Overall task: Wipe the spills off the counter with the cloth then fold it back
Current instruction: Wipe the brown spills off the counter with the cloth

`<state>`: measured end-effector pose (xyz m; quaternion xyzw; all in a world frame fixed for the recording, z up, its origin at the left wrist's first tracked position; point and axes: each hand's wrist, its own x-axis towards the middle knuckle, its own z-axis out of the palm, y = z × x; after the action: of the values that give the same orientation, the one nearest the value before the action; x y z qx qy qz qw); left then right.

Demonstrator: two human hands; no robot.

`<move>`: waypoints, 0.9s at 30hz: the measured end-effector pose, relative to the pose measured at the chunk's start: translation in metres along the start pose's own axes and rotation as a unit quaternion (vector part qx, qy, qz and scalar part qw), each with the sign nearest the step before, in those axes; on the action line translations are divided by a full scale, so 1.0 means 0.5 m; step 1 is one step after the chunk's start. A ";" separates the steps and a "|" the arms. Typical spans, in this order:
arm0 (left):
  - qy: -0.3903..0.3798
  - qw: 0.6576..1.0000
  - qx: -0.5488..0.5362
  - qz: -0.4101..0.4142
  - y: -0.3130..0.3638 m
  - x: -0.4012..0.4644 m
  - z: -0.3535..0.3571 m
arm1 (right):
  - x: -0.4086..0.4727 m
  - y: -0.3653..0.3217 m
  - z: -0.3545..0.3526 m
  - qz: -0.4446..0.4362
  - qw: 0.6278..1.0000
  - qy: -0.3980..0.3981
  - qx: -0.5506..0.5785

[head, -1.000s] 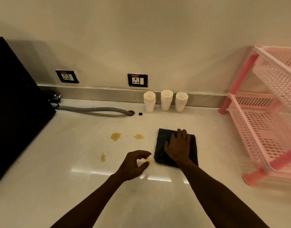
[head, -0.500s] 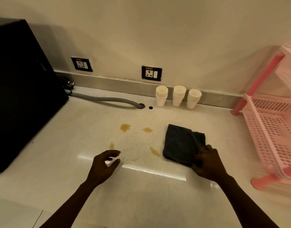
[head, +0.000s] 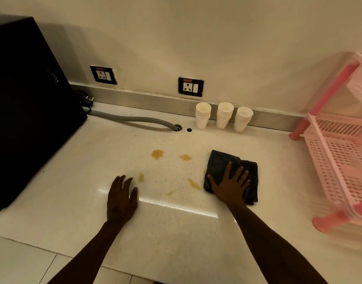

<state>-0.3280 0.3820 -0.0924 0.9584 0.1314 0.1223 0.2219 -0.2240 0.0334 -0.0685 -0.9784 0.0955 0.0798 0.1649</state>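
R hand (head: 230, 186) now flat on cloth (head: 220, 162).

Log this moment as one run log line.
stage: wipe not begun | right hand: flat on folded cloth | left hand: flat on counter | spills: unwiped

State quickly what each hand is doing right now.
Left hand: open, flat on the counter, holding nothing.
Right hand: open, pressed flat on the dark cloth.

Pantry or kitchen – counter (head: 176, 222), wall sockets (head: 190, 87), paper cups (head: 224, 115).
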 end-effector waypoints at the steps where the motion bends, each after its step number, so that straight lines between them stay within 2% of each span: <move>1: 0.000 1.000 0.007 -0.011 -0.008 -0.002 -0.001 | -0.001 -0.006 0.005 0.000 1.000 0.009 -0.004; 5: -0.003 1.000 0.010 -0.029 -0.021 -0.004 0.003 | 0.012 -0.016 0.018 -0.015 0.999 0.030 -0.024; 10: -0.033 0.999 0.006 -0.029 -0.041 0.000 0.011 | -0.005 -0.012 0.047 -0.147 0.988 -0.007 -0.036; 14: -0.036 0.999 0.009 -0.038 -0.064 -0.001 0.002 | -0.043 0.041 0.066 -0.244 0.968 -0.040 -0.036; 16: -0.029 0.999 0.030 -0.017 -0.063 0.013 -0.003 | -0.042 0.082 0.055 -0.211 0.977 -0.018 -0.029; 18: -0.033 0.998 0.051 0.008 -0.056 0.031 -0.007 | -0.030 0.095 0.038 -0.131 0.991 0.015 -0.017; 21: -0.057 0.997 0.058 0.010 -0.053 0.048 -0.002 | -0.017 0.051 0.033 -0.045 0.998 0.030 -0.025; 24: -0.070 0.996 0.048 -0.002 -0.052 0.047 0.008 | -0.022 -0.003 0.053 -0.039 0.998 0.034 -0.030; 27: -0.077 0.996 0.046 0.001 -0.062 0.050 0.012 | -0.049 -0.045 0.089 -0.080 0.996 0.025 -0.040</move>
<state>-0.3091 0.4141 -0.1076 0.9743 0.1189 0.0419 0.1869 -0.2485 0.0730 -0.0986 -0.9904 0.0172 0.0457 0.1294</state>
